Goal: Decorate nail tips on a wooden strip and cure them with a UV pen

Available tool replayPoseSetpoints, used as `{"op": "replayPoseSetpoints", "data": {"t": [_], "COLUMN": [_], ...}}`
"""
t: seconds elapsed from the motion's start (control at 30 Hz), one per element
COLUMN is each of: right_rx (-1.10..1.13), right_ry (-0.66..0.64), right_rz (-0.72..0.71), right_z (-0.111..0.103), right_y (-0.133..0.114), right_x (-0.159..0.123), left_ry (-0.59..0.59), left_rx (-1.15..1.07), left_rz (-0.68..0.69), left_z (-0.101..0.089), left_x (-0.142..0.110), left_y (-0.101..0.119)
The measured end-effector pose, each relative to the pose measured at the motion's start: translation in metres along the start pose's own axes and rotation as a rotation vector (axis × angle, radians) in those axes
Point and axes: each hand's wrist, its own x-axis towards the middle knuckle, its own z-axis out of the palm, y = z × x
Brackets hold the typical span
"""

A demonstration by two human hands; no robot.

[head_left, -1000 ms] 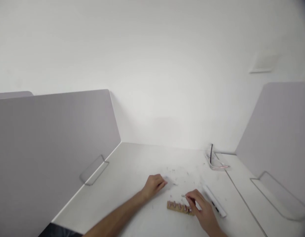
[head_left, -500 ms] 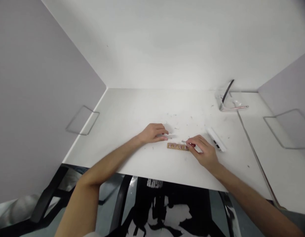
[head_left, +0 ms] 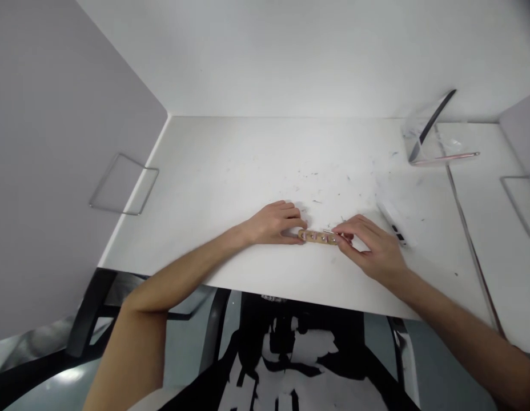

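A narrow tan strip board with several small pinkish parts on it lies on the white desk, near the front edge. My left hand rests at its left end, fingers curled and fingertips pressing that end. My right hand sits at the right end with thumb and forefinger pinched on a thin metal tool whose tip lies over the board.
A white oblong device lies just right of my right hand. At the back right a clear plastic bag holds a dark stick. Grey divider panels stand on both sides. Small debris specks dot the desk. A chair shows below the edge.
The camera tipped down from the wall to the desk. My left hand slid right onto the board's left end. The right hand stayed pinched on the tool at the right end.
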Motion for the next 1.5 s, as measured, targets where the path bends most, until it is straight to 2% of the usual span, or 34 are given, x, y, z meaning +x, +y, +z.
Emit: {"op": "replayPoseSetpoints", "data": {"t": [0.13, 0.37, 0.87, 1.17, 1.5], "right_rx": [-0.026, -0.026, -0.088, -0.126, -0.123], "right_ry": [0.016, 0.071, 0.079, 0.067, 0.082], "right_rz": [-0.049, -0.114, -0.171, -0.152, -0.17], "right_z": [0.003, 0.018, 0.019, 0.019, 0.02], "right_y": [-0.001, 0.002, 0.005, 0.005, 0.007], "right_x": [0.007, -0.001, -0.003, -0.003, -0.002], "left_ry": [0.0, -0.017, -0.053, -0.057, -0.028], "left_rx": [0.001, -0.03, -0.038, -0.028, -0.047], "left_rz": [0.0, 0.014, -0.036, -0.044, -0.056], "left_z": [0.0, -0.001, 0.0, -0.002, 0.0], "left_x": [0.001, 0.0, 0.001, 0.002, 0.002], "left_y": [0.0, -0.002, 0.0, 0.002, 0.002]}}
